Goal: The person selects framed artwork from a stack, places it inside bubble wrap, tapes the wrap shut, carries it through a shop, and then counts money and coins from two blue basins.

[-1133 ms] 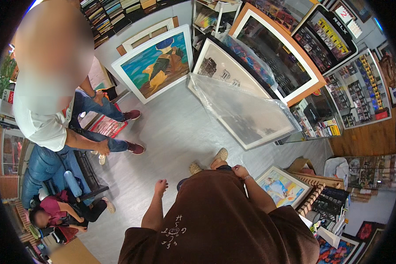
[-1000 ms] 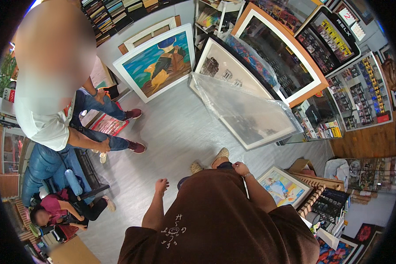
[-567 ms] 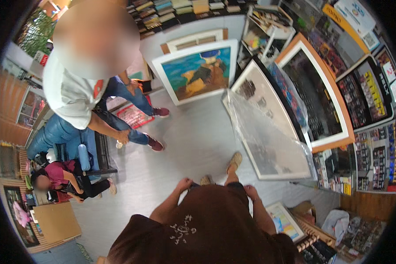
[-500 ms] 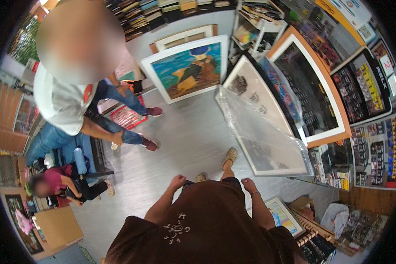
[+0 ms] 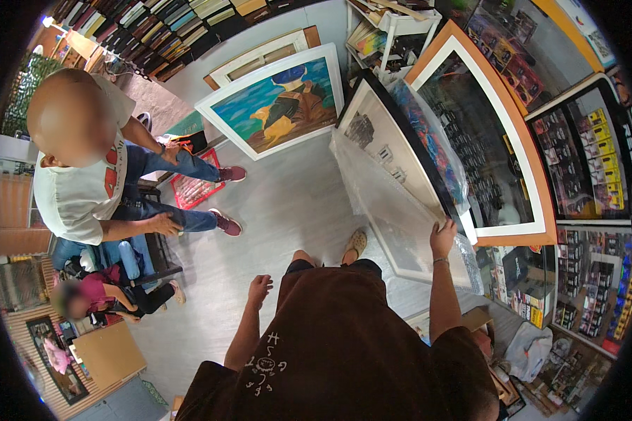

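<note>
So, the pale framed picture (image 5: 385, 149) is standing along the far right edge of the floor (image 5: 281, 203), leaning back, with clear plastic wrap (image 5: 397, 207) over its lower part. Right hand (image 5: 442, 242) is up at its top edge, can't tell if it's actually gripping. Left hand (image 5: 259, 289) just hangs loose, holding nothing.

Cloudy plastic wrap (image 5: 372, 188) veils the lower part of the pale framed picture (image 5: 369, 132); whether the right hand (image 5: 442, 237) has wrap or frame in its grip is unclear. Blur masks both onlookers' faces. The top edge crops the books (image 5: 165, 35).
</note>
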Demonstrator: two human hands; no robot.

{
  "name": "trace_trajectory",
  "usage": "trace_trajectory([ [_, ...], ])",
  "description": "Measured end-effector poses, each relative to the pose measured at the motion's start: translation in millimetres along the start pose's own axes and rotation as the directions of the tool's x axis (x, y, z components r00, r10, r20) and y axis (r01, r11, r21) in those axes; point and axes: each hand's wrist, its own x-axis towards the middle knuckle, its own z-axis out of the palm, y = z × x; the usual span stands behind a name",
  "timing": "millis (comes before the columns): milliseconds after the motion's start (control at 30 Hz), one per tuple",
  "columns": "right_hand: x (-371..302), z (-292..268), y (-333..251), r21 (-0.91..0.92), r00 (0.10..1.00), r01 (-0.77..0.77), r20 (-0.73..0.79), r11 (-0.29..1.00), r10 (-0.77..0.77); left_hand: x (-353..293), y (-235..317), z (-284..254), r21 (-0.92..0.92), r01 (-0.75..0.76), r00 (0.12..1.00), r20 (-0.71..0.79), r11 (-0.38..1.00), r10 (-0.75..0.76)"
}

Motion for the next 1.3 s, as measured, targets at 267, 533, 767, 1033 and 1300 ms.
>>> trace_trajectory([
  [267,29,9,3,-0.261,0.999,-0.025,0.023,0.965,0.032,-10,-2,55,0.154,-0.17,0.985,-0.013,0.973,0.174],
  [533,-62,97,-35,0.129,0.773,0.071,0.62,0.989,-0.137,12,-21,23,0.29,-0.105,0.989,0.133,0.951,0.068],
  [767,-206,140,-98,0.069,0.699,-0.122,0.715,0.99,0.037,95,-43,-47,0.318,-0.213,0.96,0.243,0.924,0.138],
  [1033,-288,124,-98,0.167,0.804,-0.383,0.545,0.909,0.239,164,8,-146,0.217,-0.108,0.959,0.281,0.97,0.044],
  [1300,-354,142,-93,0.213,0.788,-0.556,0.445,0.804,0.427,184,54,-155,0.167,-0.14,0.955,0.284,0.976,0.088],
])
